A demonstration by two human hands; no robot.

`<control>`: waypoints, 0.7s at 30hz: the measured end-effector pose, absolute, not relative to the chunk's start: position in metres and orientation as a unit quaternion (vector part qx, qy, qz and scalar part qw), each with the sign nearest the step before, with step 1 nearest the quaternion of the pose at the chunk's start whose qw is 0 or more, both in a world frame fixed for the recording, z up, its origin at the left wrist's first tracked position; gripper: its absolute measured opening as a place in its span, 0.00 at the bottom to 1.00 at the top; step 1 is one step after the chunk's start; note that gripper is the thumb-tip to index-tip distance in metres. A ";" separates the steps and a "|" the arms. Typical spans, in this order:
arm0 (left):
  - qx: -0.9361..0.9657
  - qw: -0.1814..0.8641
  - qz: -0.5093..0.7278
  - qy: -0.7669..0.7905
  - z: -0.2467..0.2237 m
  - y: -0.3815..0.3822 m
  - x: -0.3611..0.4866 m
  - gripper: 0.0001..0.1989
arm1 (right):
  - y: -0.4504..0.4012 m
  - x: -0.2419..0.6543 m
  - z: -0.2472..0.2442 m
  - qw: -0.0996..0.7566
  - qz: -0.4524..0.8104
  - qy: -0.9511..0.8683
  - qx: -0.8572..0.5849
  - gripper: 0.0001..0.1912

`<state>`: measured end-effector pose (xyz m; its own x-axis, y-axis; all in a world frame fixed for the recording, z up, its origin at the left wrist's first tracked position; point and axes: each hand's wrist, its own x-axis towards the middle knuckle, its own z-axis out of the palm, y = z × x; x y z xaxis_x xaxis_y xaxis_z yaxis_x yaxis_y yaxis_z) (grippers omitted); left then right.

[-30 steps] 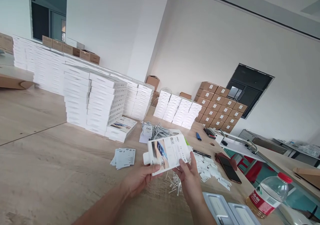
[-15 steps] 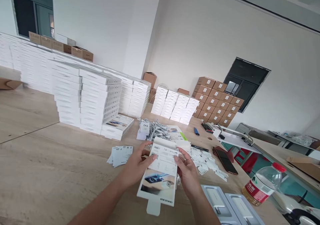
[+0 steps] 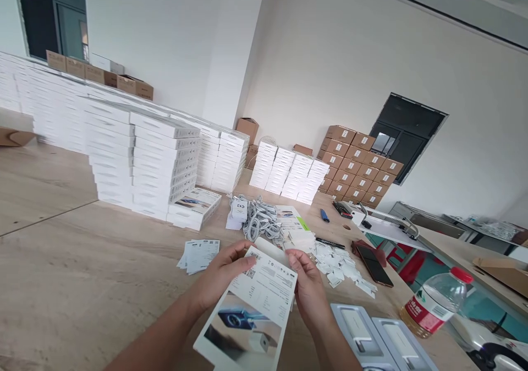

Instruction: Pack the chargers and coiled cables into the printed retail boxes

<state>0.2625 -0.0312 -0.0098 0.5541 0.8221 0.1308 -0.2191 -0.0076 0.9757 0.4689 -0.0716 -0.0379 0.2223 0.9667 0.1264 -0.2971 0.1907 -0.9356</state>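
Low in the middle of the view, both of my hands grip a white printed cardboard box [image 3: 256, 299] with an upper flap standing out at its far end. Text, codes and a picture of a phone and a charger cover the face toward me. My left hand [image 3: 223, 274] pinches the far left corner, thumb on the printed face. At the far right corner beside the flap, my right hand [image 3: 308, 283] is closed on the edge. The box's lower end runs past the bottom of the frame. Beyond it lies a bundle of grey-white cables [image 3: 264, 222].
Leaflets [image 3: 201, 254] lie left of my hands, small white slips [image 3: 340, 266] to the right. A phone [image 3: 373, 265], a bottle [image 3: 437, 302] and open grey trays [image 3: 363, 335] stand on the right. Stacked white boxes [image 3: 152, 162] rise at the back left.
The box has come closer and tilted, its near end swinging down and left. My right hand has shifted its hold to the corner by the flap. The surroundings are unchanged.
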 end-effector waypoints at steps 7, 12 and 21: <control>0.611 0.654 0.375 0.241 -0.010 -0.032 0.263 0.16 | -0.072 0.475 -0.033 0.626 0.418 -0.467 -0.464 0.18; 0.623 0.649 0.365 0.241 -0.011 -0.030 0.262 0.16 | -0.071 0.477 -0.037 0.616 0.427 -0.486 -0.450 0.15; 0.680 0.608 0.336 0.235 -0.011 -0.032 0.265 0.15 | -0.072 0.476 -0.041 0.571 0.575 -0.421 -0.408 0.18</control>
